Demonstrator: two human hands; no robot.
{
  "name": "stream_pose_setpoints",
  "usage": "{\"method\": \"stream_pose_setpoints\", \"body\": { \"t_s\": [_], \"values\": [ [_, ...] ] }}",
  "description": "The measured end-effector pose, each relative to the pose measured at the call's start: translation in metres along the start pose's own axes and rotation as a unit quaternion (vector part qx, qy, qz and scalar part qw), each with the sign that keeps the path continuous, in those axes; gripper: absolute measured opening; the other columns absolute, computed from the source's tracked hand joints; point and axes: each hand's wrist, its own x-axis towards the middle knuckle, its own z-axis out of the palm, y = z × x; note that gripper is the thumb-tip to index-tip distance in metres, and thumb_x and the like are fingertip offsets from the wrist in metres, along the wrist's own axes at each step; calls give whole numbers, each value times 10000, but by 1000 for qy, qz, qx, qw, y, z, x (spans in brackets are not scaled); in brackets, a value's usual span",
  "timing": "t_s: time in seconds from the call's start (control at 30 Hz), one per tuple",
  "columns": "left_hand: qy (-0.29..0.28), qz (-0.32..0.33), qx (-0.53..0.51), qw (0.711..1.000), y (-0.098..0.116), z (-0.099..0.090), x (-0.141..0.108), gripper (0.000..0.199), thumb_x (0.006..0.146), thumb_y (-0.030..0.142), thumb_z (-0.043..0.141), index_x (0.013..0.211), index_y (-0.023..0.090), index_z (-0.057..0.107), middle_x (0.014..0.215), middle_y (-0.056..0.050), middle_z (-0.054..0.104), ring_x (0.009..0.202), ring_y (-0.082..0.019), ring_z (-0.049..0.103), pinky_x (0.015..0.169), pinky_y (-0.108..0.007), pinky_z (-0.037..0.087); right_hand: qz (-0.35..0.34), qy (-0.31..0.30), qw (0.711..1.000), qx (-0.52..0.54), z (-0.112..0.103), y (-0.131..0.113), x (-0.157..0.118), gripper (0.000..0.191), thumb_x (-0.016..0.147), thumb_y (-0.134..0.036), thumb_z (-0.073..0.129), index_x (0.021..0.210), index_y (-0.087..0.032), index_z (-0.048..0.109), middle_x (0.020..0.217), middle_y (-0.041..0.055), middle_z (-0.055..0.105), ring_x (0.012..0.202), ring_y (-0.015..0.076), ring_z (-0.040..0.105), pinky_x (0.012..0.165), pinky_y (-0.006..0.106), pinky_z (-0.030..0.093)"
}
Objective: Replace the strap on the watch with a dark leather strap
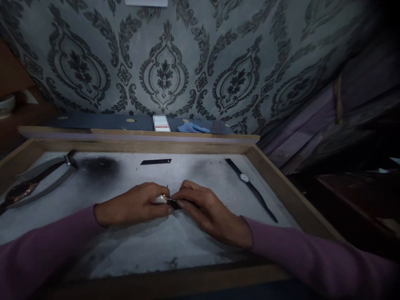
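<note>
My left hand is closed around a small wristwatch with a shiny silver and gold case. On the other side, my right hand pinches the dark strap close to where it meets the case. Fingertips of both hands nearly meet at this joint, low over the white floor of a wooden-rimmed tray. Most of the strap is hidden by my right fingers. Whether those fingers also hold a small tool cannot be made out.
Behind my hands lies a dark snap-off knife blade. To the right is a watch with a dark strap, and at far left a larger watch. Beyond the tray, a dark ledge carries a blue cloth and a small box.
</note>
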Motion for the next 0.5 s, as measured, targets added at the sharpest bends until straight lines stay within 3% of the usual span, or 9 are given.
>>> {"method": "stream_pose_setpoints", "body": {
  "t_s": [0.5],
  "values": [
    [-22, -13, -43, 999, -2, -1, 2, 282, 878, 366, 504, 903, 118, 635, 704, 10, 501, 634, -127, 434, 549, -218, 350, -10, 13, 1000, 25, 1, 1, 0, 183, 943, -110, 454, 997, -155, 623, 825, 34, 532, 757, 144, 521, 651, 264, 439]
  ]
}}
